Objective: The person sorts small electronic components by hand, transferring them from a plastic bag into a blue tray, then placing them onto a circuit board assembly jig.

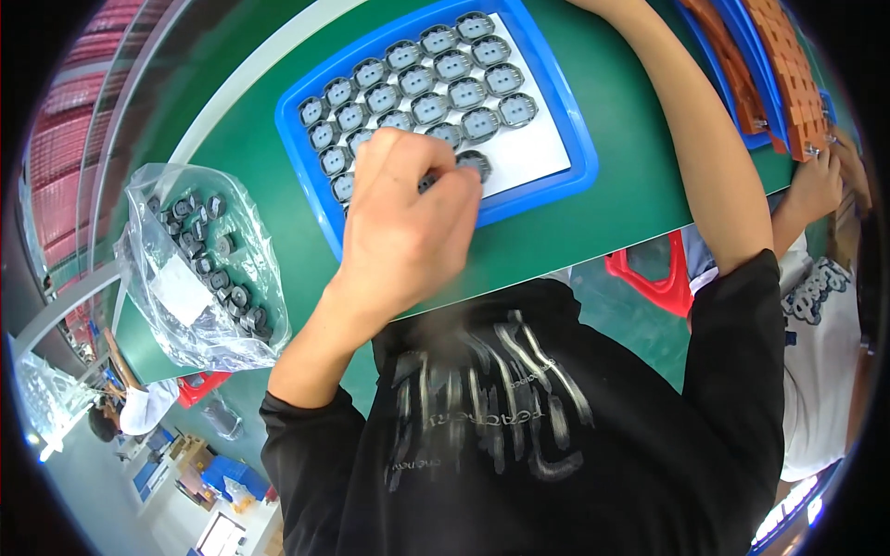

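Note:
A blue tray (pixel 586 153) lies on the green table, lined with a white sheet (pixel 533 157). Rows of rounded dark grey plastic parts (pixel 429 108) with light grey centres cover most of the sheet. My left hand (pixel 399 204) is over the tray's near side, thumb and fingers pinched together around a small dark plastic part (pixel 427 182) that is mostly hidden by them. Just beside the fingertips another dark part (pixel 475 165) rests on the sheet. My right hand (pixel 598 5) reaches beyond the tray to the top edge of the picture, where its fingers are cut off.
Left of the tray, a clear plastic bag (pixel 199 269) holds several loose dark parts and a white label. Orange woven-looking pieces (pixel 788 74) in blue trays stand at the far right, near a co-worker's hand (pixel 816 190). A red stool (pixel 658 278) is below the table edge.

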A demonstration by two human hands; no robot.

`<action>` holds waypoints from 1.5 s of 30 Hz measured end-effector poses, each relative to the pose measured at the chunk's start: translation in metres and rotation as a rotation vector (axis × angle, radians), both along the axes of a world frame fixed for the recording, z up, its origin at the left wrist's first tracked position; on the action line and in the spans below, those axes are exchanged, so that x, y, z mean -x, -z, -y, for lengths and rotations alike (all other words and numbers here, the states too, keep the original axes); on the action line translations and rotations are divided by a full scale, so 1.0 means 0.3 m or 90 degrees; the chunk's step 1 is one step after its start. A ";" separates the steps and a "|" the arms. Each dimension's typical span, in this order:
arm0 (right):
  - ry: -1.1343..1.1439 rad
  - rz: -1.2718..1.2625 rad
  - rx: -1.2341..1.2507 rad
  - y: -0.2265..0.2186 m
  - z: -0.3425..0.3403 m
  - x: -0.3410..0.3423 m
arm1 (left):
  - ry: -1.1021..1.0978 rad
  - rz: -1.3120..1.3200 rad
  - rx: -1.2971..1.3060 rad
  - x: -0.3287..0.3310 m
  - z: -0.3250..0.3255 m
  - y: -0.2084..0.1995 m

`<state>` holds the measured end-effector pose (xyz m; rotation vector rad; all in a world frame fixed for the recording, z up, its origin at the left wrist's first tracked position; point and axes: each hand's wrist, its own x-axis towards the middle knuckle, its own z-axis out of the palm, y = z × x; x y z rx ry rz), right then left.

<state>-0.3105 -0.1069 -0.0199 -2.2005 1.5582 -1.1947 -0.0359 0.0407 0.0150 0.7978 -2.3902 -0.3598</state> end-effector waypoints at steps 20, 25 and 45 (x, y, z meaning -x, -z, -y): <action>0.015 0.018 -0.031 0.038 0.006 0.029 | 0.011 0.001 -0.041 -0.081 0.039 -0.047; 0.029 0.039 -0.092 -0.060 -0.046 -0.065 | -0.324 0.052 0.054 -0.423 0.059 -0.109; -0.005 -0.045 -0.093 0.184 0.077 0.143 | -0.321 -0.007 -0.088 -0.635 -0.011 0.031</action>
